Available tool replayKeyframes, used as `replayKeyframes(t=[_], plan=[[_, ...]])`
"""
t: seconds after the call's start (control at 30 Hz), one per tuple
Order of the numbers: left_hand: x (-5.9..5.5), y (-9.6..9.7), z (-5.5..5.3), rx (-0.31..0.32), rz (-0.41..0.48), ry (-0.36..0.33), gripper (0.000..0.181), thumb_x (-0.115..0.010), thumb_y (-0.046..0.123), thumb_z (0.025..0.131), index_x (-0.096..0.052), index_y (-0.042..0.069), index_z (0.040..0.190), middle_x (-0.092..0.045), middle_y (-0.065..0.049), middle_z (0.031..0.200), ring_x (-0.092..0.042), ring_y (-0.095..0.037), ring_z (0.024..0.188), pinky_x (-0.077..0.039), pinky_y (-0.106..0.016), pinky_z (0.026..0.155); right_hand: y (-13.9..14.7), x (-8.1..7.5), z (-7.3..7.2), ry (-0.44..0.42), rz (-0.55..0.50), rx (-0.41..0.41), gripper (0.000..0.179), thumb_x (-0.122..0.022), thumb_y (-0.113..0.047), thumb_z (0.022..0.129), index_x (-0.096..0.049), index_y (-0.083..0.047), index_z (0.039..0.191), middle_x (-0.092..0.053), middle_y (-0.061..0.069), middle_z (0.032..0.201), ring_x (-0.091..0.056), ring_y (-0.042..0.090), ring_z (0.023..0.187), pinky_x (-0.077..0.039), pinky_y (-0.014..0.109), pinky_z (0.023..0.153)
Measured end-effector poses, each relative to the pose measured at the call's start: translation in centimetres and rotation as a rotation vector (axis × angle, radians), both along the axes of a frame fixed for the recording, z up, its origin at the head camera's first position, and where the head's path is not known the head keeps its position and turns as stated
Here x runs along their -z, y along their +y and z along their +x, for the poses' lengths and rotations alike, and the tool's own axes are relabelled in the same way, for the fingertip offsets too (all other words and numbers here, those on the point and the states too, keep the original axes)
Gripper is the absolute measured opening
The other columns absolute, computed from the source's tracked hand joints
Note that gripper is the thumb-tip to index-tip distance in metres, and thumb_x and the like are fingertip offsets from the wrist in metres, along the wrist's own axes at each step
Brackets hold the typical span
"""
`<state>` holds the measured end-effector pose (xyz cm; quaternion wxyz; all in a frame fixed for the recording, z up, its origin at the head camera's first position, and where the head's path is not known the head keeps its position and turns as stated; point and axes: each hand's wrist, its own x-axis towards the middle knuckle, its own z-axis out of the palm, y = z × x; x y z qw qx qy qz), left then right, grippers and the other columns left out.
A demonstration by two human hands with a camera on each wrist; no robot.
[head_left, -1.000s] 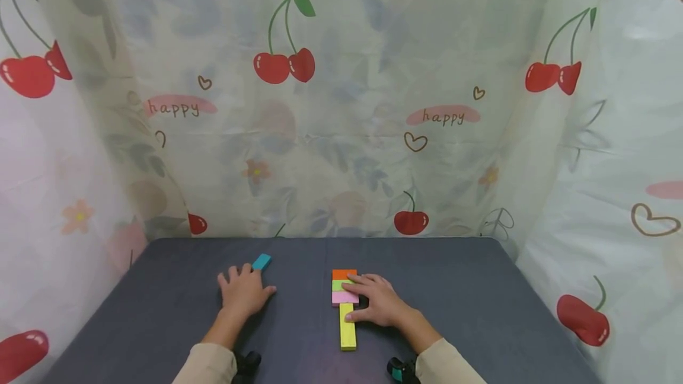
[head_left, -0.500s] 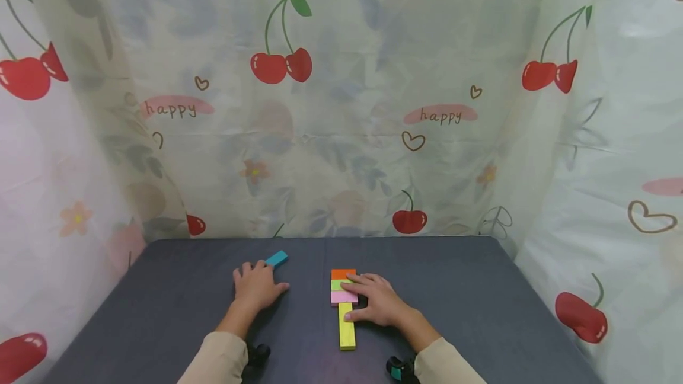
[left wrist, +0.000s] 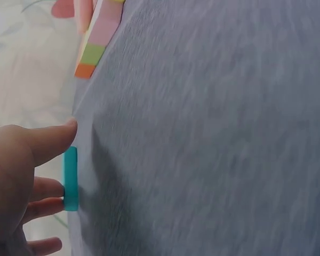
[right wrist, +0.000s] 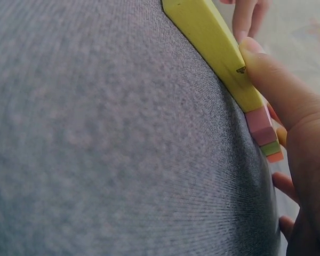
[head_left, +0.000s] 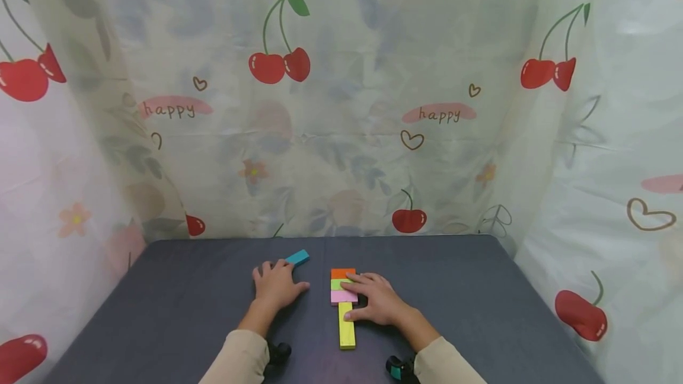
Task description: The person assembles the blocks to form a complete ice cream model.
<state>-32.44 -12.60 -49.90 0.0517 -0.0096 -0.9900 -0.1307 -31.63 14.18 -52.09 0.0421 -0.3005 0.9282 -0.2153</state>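
Observation:
A blue block (head_left: pixel 297 258) lies flat and slanted on the dark table. My left hand (head_left: pixel 277 286) touches its near end with the fingertips, the thumb standing apart from it; the left wrist view shows two fingertips against the teal-looking block (left wrist: pixel 70 178). To the right, an orange block (head_left: pixel 341 273), a light green block (head_left: pixel 337 284) and a pink block (head_left: pixel 341 297) lie side by side. Below them a yellow block (head_left: pixel 347 333) points toward me. My right hand (head_left: pixel 381 301) rests with its fingers spread over this row and its thumb on the yellow block's side.
The dark grey table (head_left: pixel 453 301) has its back edge just beyond the blocks. A curtain (head_left: pixel 341 105) printed with cherries hangs behind and at both sides. Dark wrist cameras sit at both sleeves.
My left hand has slid to the right, and the blue block has moved with it toward the coloured row, turning slightly flatter. The right hand and its blocks stay in place.

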Motion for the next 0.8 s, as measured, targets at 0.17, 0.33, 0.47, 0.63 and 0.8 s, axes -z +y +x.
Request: replayKeyframes(t=[0.17, 0.33, 0.47, 0.63, 0.8], plan=[[0.4, 1.4, 0.0, 0.009, 0.000, 0.005, 0.071, -0.073, 0.053, 0.081, -0.060, 0.005, 0.132, -0.053, -0.017, 0.135, -0.035, -0.047, 0.128, -0.014, -0.070, 0.104, 0.0, 0.1, 0.0, -0.001, 0.002, 0.007, 0.076, -0.065, -0.068, 0.079, -0.049, -0.033, 0.144, -0.037, -0.005, 0.153, -0.033, 0.029, 0.135, -0.020, 0.061, 0.107], [0.6, 2.3, -0.1, 0.035, 0.005, 0.013, 0.073, -0.072, 0.056, 0.080, -0.061, 0.006, 0.133, -0.054, -0.014, 0.136, -0.035, -0.045, 0.129, -0.013, -0.070, 0.104, 0.1, 0.3, -0.1, 0.005, -0.014, 0.001, 0.076, -0.065, -0.068, 0.079, -0.050, -0.032, 0.144, -0.038, -0.005, 0.153, -0.033, 0.029, 0.135, -0.021, 0.062, 0.106], [0.6, 3.0, -0.1, 0.052, 0.018, 0.008, 0.075, -0.072, 0.058, 0.079, -0.061, 0.007, 0.133, -0.054, -0.013, 0.136, -0.034, -0.045, 0.130, -0.010, -0.070, 0.105, 0.2, 0.3, -0.1, 0.018, -0.014, -0.006, 0.075, -0.064, -0.068, 0.080, -0.050, -0.031, 0.144, -0.038, -0.004, 0.152, -0.033, 0.029, 0.135, -0.021, 0.062, 0.107], [0.7, 3.7, -0.1, 0.083, 0.035, -0.002, 0.077, -0.070, 0.060, 0.079, -0.060, 0.007, 0.134, -0.054, -0.013, 0.137, -0.033, -0.045, 0.131, -0.008, -0.071, 0.105, 0.1, 0.2, -0.1, 0.006, -0.009, -0.003, 0.075, -0.064, -0.068, 0.079, -0.050, -0.032, 0.144, -0.038, -0.004, 0.153, -0.033, 0.029, 0.135, -0.020, 0.062, 0.107], [0.7, 4.3, -0.3, 0.104, 0.027, -0.001, 0.078, -0.069, 0.062, 0.079, -0.060, 0.008, 0.135, -0.054, -0.010, 0.138, -0.032, -0.045, 0.132, -0.007, -0.070, 0.105, 0.1, 0.3, -0.1, 0.004, -0.009, -0.002, 0.075, -0.064, -0.068, 0.080, -0.050, -0.032, 0.144, -0.037, -0.004, 0.153, -0.033, 0.029, 0.135, -0.021, 0.062, 0.107]])
